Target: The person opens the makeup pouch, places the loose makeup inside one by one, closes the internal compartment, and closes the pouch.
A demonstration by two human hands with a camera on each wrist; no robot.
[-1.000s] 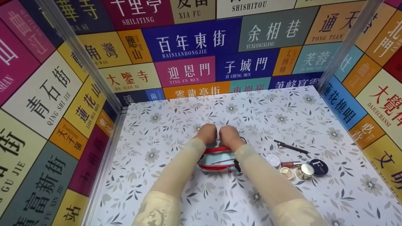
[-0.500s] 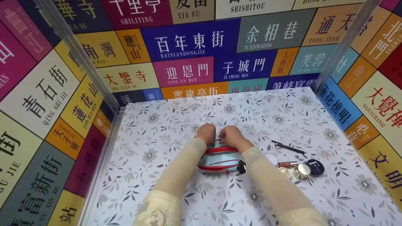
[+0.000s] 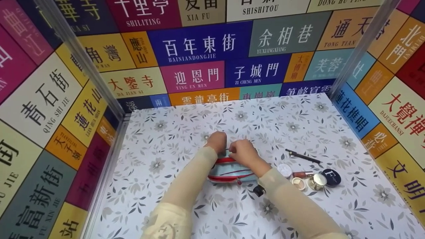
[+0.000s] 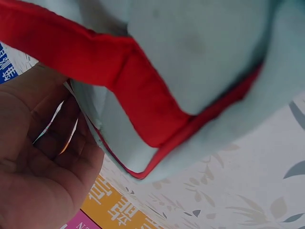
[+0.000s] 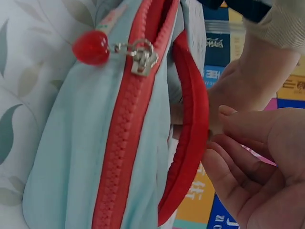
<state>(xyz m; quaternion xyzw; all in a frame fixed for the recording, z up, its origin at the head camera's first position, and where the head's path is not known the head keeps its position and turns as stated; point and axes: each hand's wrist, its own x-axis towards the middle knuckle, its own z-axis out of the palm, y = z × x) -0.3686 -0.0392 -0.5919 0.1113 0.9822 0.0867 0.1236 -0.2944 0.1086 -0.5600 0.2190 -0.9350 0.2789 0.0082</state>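
A light blue cosmetic bag (image 3: 229,168) with a red zipper (image 5: 123,148) stands on the patterned table in front of me. A red heart-shaped charm (image 5: 91,47) dangles from its zipper pull. My left hand (image 3: 217,142) grips the bag's far edge, thumb on one side and fingers curled behind it in the left wrist view. Beside it, my right hand (image 3: 245,152) hovers near the red fabric handle (image 5: 190,124), its fingers loosely bent and thumb apart from them. Nothing shows between those fingers in the right wrist view. The bag's far side is partly hidden by both hands.
To the right lie cosmetics: a white round compact (image 3: 284,170), a reddish lip gloss tube (image 3: 302,174), a beige pot (image 3: 298,183), a gold-lidded jar (image 3: 317,181) and a dark round case (image 3: 332,177). Black pencils (image 3: 303,156) lie behind them. Printed walls surround the table.
My right hand has come away from the far edge beside the left hand and shifted slightly right and nearer. Its sleeve swung right. The left hand keeps its grip on the cosmetic bag.
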